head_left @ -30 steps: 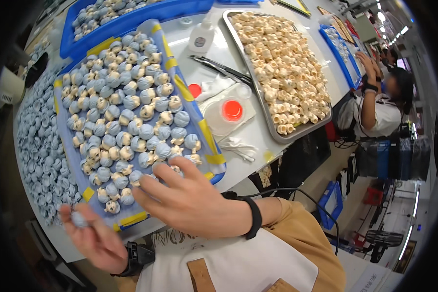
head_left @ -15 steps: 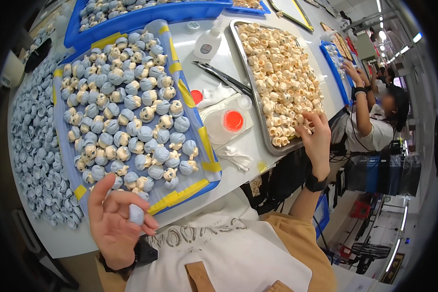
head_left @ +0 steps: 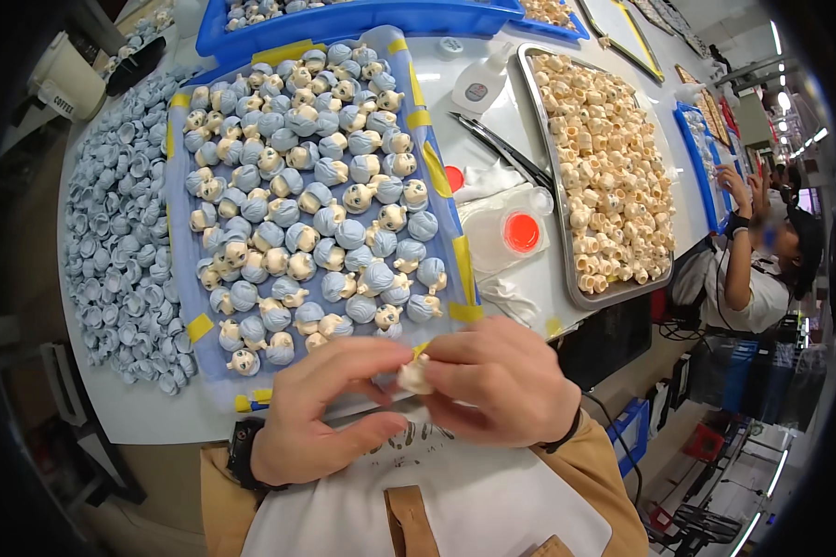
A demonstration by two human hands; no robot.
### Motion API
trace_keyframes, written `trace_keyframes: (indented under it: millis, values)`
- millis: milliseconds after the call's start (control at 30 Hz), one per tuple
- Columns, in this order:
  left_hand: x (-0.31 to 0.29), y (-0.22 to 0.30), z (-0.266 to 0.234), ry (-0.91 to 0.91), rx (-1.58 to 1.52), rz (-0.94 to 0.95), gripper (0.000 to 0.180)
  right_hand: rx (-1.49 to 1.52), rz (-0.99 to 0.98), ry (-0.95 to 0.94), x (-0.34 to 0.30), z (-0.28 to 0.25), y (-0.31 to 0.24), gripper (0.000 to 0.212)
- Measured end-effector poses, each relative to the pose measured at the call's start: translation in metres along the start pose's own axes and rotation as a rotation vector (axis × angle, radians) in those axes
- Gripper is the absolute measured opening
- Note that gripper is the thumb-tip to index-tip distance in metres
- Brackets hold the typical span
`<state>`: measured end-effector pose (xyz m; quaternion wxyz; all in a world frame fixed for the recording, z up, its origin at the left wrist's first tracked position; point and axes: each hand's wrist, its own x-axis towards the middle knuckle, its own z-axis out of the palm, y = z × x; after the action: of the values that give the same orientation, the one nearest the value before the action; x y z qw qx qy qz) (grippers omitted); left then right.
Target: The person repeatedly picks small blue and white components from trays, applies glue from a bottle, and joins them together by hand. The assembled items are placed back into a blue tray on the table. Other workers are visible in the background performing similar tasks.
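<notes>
My two hands meet above my apron, just in front of the lined tray (head_left: 185, 265). Between the thumb and fingertips of my right hand (head_left: 501, 381) is a small cream doll head part (head_left: 415, 376), partly covered by the fingers. My left hand (head_left: 321, 408) reaches its bent fingers up to that part, thumb held apart below; whatever its palm may hold is hidden. Assembled doll heads (head_left: 358, 197) with light-blue hair fill the tray. A metal tray (head_left: 622, 297) on the right carries many loose cream head parts (head_left: 599, 158).
Light-blue hair shells (head_left: 121, 251) are heaped at the left. Between the trays are a white bottle (head_left: 481, 82), black tweezers (head_left: 497, 144), a jar with red contents (head_left: 521, 232) and a crumpled white glove (head_left: 511, 299). A co-worker (head_left: 752, 269) sits at the right.
My right hand has left the metal tray with a cream head part and come to my left hand. The light-blue hair piece seen in my left hand before is now out of sight.
</notes>
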<state>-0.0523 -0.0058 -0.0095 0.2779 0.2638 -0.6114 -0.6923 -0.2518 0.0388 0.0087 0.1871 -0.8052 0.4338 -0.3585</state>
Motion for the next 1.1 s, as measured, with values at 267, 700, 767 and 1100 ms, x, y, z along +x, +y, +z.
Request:
trace_keyframes:
  millis: [267,700,767,1100]
  values:
    - [-0.001,-0.010,-0.007,-0.100,0.007,0.016,0.025,0.064,-0.119,-0.002,-0.002,0.004,0.002,0.034]
    - [-0.003,-0.005,-0.002,0.103,-0.289,-0.017,0.024,-0.459,0.261,0.386,0.003,-0.058,0.023,0.028]
    - [-0.007,-0.005,-0.003,0.118,-0.347,-0.099,0.026,-0.427,0.352,0.299,0.005,-0.060,0.031,0.023]
    - [-0.003,-0.014,-0.003,0.074,-0.345,0.060,0.028,-0.404,0.390,0.159,0.009,-0.055,0.044,0.017]
